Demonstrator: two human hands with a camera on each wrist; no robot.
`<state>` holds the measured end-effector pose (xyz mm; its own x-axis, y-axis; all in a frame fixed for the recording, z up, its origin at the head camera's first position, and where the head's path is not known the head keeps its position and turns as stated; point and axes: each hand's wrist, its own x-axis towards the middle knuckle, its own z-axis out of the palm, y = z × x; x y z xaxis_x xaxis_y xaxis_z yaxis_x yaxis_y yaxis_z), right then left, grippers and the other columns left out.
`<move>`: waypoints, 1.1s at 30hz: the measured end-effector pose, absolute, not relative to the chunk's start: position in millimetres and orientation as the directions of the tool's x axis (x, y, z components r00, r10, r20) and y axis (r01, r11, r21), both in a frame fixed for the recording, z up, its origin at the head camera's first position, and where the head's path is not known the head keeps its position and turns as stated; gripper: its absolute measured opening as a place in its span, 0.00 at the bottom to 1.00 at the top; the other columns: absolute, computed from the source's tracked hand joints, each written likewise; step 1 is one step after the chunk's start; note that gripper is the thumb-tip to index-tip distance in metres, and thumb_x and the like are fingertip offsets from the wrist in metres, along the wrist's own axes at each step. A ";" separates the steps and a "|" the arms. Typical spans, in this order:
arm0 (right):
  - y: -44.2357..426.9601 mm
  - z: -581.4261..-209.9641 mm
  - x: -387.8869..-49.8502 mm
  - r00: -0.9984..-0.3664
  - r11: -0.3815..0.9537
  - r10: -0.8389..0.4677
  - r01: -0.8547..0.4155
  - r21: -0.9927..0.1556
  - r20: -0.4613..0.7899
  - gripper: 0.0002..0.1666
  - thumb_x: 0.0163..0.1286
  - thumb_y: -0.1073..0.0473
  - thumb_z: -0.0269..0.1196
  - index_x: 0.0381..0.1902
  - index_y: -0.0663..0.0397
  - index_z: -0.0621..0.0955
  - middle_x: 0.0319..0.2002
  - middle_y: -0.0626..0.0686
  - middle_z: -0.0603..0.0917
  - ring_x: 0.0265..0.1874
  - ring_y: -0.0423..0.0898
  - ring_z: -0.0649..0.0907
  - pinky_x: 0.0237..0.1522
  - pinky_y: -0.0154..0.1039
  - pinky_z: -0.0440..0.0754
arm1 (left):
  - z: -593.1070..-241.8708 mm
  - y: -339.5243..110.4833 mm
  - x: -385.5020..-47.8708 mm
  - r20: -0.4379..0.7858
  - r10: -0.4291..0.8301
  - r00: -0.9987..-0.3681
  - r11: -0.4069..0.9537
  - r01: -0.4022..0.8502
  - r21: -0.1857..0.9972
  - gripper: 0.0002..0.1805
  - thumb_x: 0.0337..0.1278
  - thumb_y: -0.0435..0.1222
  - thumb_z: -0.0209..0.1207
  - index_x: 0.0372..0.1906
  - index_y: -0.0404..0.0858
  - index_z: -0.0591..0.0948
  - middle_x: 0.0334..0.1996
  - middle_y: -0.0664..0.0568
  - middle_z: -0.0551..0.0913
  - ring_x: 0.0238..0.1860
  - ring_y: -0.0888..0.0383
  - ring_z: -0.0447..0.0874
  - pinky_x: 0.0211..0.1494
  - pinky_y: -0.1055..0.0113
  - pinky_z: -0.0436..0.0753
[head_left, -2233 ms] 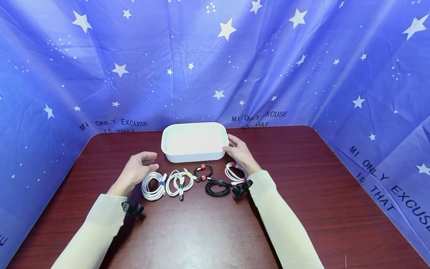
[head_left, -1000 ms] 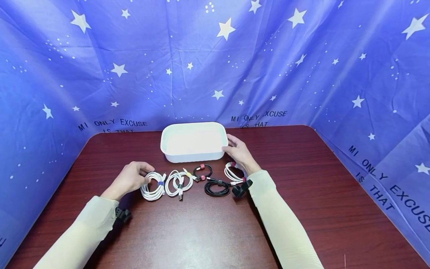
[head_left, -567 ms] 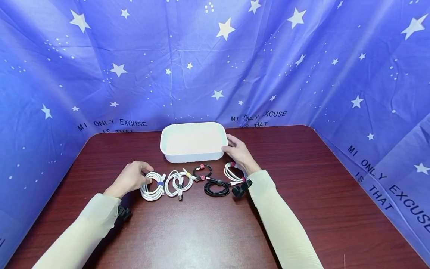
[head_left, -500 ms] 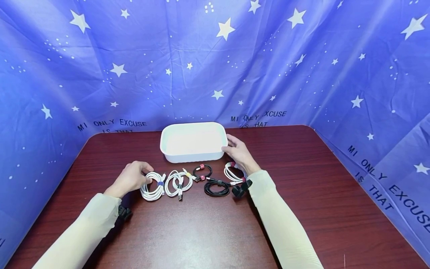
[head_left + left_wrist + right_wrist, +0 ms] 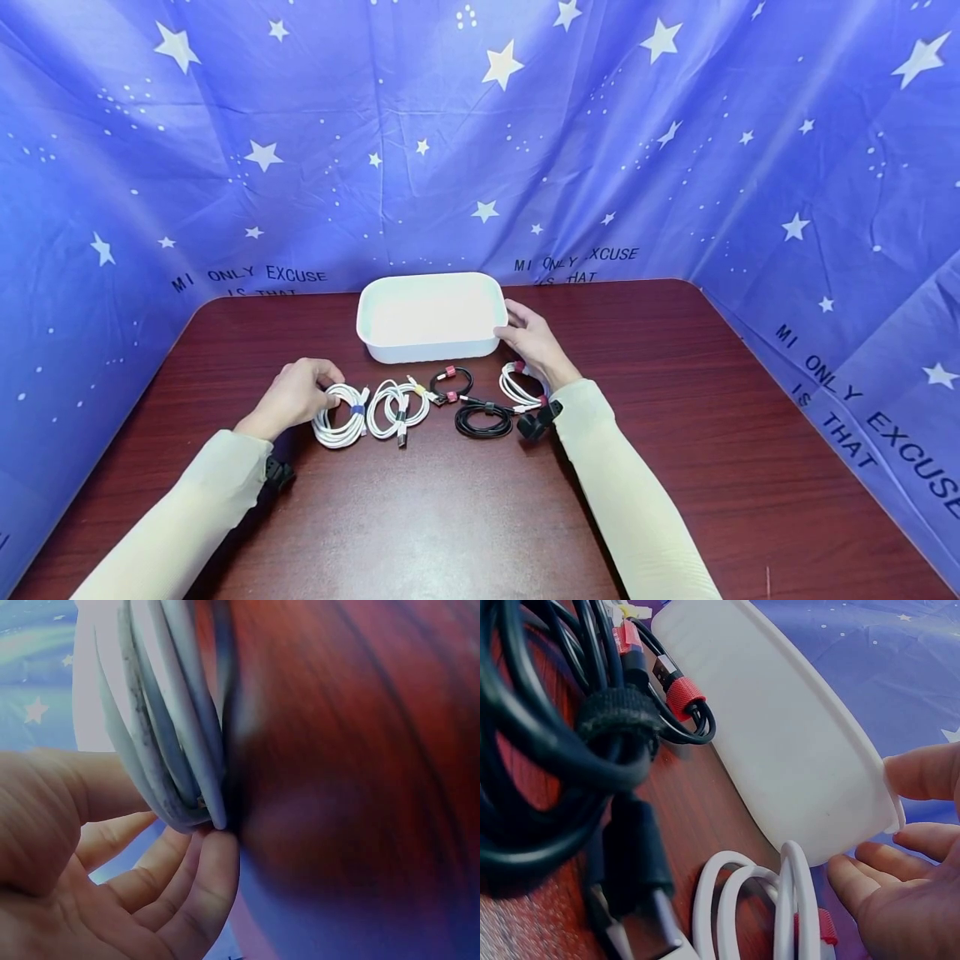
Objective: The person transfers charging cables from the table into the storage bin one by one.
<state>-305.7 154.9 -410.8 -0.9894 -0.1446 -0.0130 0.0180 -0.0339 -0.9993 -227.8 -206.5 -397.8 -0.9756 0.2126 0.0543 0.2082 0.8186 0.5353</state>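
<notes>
We have the leftmost white cable point(image 5: 336, 435) pinched at its left edge in our left hand point(image 5: 291, 398), the nearer one, off the tub point(image 5: 435, 350)'s front-left corner, tub's long axis left-right, our right hand point(image 5: 538, 346) gripping its right end.

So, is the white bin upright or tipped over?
Upright: in the head view, the white bin sits flat on the table, its open top facing up.

Starry drapes point(image 5: 457, 117) hang; a red-brown table point(image 5: 450, 492) gleams.
</notes>
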 end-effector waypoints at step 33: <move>151.4 -406.3 -305.0 -0.991 -0.053 -0.124 0.053 -0.997 -0.046 0.39 0.64 0.73 0.57 0.72 0.60 0.59 0.67 0.63 0.67 0.63 0.53 0.71 0.62 0.40 0.70 | -400.0 -204.4 -221.9 0.202 0.261 -0.944 0.850 0.324 0.415 0.11 0.42 0.27 0.67 0.26 0.46 0.81 0.23 0.59 0.79 0.28 0.56 0.77 0.31 0.55 0.75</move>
